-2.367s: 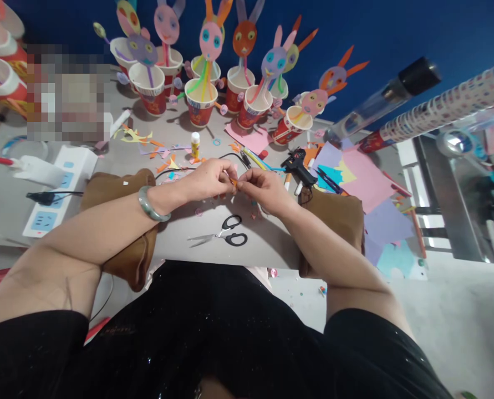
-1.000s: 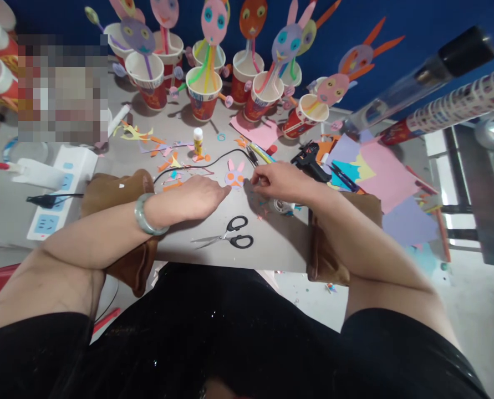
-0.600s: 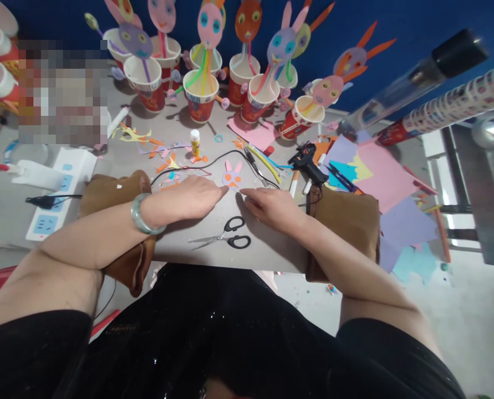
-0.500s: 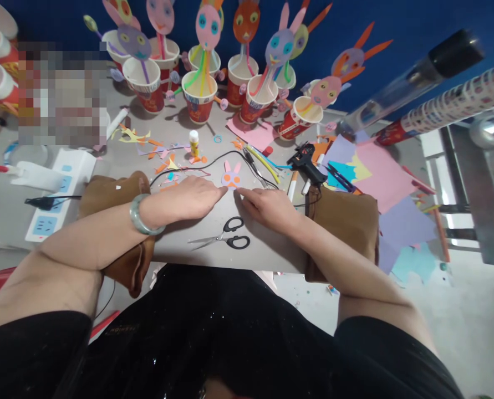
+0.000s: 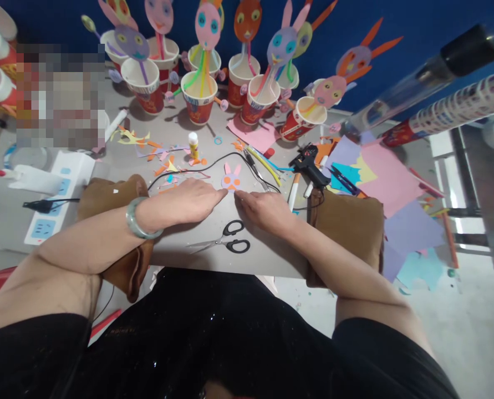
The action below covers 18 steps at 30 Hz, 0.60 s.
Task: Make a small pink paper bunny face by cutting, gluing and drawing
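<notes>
A small paper rabbit face (image 5: 230,182) lies on the grey table, lilac with pink ears and orange round eyes. An orange bit shows low on it, between my fingertips. My left hand (image 5: 192,200) rests palm down, its index finger stretched to the face's lower left edge. From the other side my right hand (image 5: 267,210) reaches in, index finger extended to the lower right edge. Both hands touch or nearly touch the paper; neither grips it. Black-handled scissors (image 5: 225,238) lie just below, blades pointing left.
Paper cups with animal heads (image 5: 199,94) line the back. A glue stick (image 5: 193,146), paper scraps and a black cable lie beyond my hands. To the right are a glue gun (image 5: 311,166), coloured paper sheets (image 5: 413,233) and a brown cushion (image 5: 349,235); at left, a power strip (image 5: 49,216).
My right index fingertip has shifted slightly left and down along the face's lower edge. My left hand stays nearly in place. The view has tilted a little.
</notes>
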{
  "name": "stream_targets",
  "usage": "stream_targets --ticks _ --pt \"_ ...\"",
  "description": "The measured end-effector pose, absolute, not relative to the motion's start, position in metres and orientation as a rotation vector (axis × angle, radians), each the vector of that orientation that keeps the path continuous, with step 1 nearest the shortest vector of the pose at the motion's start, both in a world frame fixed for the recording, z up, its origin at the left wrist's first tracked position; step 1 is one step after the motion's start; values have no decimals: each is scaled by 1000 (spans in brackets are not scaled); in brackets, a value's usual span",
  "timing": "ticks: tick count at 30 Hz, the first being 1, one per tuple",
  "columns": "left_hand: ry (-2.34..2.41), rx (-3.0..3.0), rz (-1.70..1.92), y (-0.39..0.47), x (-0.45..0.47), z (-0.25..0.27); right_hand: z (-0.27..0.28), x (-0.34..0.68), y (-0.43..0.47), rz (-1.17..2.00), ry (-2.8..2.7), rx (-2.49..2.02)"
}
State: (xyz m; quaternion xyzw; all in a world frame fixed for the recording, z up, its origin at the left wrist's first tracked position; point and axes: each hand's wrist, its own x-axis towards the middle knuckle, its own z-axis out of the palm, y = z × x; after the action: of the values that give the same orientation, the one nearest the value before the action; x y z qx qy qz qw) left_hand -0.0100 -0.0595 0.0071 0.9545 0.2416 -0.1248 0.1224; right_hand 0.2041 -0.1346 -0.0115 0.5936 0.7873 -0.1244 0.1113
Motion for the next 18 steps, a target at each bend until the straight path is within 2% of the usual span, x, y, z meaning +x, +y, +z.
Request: stream_targets --ticks 10,18 --pt "734 2772 -411 -56 -6 9 -14 209 -135 -422 2383 1785" --pt "747 2736 -466 -53 -2 18 -2 233 -123 -339 2433 2102"
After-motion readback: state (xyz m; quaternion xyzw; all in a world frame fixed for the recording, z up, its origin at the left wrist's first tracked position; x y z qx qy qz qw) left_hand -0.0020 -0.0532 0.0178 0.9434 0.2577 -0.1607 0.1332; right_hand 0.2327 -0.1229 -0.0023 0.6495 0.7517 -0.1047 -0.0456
